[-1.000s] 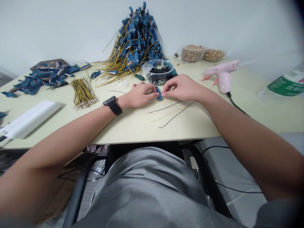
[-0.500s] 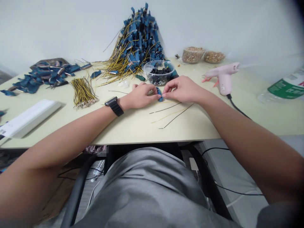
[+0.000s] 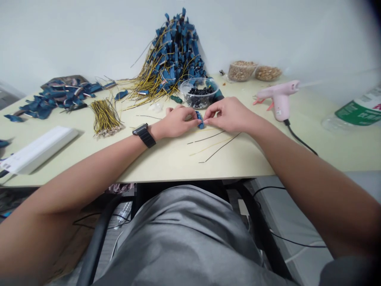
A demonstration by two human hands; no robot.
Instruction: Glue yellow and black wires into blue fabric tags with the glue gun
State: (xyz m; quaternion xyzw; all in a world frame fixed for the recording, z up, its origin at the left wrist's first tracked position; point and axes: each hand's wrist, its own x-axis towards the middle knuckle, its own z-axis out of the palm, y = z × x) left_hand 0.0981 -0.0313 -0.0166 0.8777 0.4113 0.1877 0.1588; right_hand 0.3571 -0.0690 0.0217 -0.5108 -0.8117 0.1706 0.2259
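Note:
A small blue piece point(image 3: 200, 120) is pinched between the thumb and fingers of my left hand point(image 3: 180, 121), just above the table. From the other side my right hand point(image 3: 230, 115) meets it, thumb and forefinger pressed together at its edge. What those right fingertips hold is too small to make out. Thin black wires point(image 3: 218, 149) and a yellow wire point(image 3: 208, 149) lie on the table below my right hand. Behind both hands stands a clear round tub point(image 3: 186, 97) of small black parts point(image 3: 200, 92).
A tall heap of blue pieces point(image 3: 178, 51) with yellow wires leans at the wall. At left are a yellow wire bundle point(image 3: 104, 117), more blue pieces point(image 3: 44, 101) and a white box point(image 3: 41, 149). A pink glue gun point(image 3: 281, 99) and a green-labelled bottle point(image 3: 357, 111) are at right.
The view has tipped slightly, so everything sits a little lower. Both hands stay at the blue piece, and the right fingertips have barely shifted.

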